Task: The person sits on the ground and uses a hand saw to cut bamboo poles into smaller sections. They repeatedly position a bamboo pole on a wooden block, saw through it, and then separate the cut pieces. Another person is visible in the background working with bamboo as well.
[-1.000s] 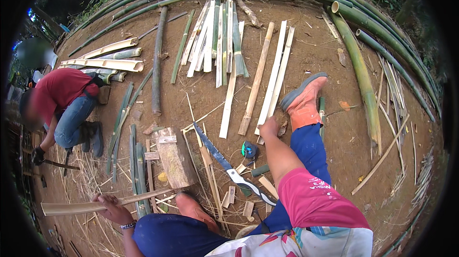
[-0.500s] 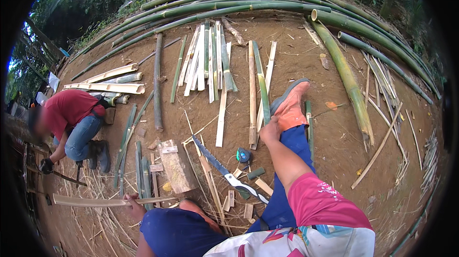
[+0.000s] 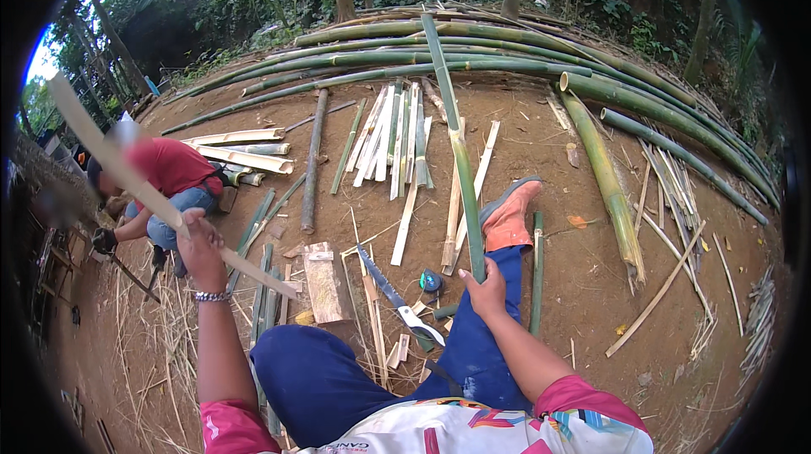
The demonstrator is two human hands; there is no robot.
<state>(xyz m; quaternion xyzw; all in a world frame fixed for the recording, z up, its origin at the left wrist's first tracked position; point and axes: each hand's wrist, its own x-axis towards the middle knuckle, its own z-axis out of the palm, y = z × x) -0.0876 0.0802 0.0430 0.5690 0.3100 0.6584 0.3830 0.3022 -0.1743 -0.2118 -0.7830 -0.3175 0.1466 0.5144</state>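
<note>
My left hand (image 3: 199, 244) is closed around a pale split bamboo strip (image 3: 127, 171), raised at a slant with its far end up at the left. In my right hand (image 3: 487, 289) is the lower end of a long green bamboo strip (image 3: 460, 158), lifted and pointing away from me. A handsaw (image 3: 389, 289) with a white handle lies on the ground between my legs. Beside it are a round blue-and-black tape measure (image 3: 431, 281) and a wooden block (image 3: 328, 285). My right leg, in an orange boot (image 3: 509, 213), stretches forward.
A co-worker in a red shirt (image 3: 182, 171) bends at the left, a gloved hand on a long blade. Split strips (image 3: 393, 137) lie ahead in a row. Long green bamboo poles (image 3: 372, 57) are stacked at the back; a thick pole (image 3: 604, 175) lies at the right.
My right hand has taken hold of the green strip and raised it from the ground beside the boot. My left hand has lifted the pale strip from near level to a steep slant.
</note>
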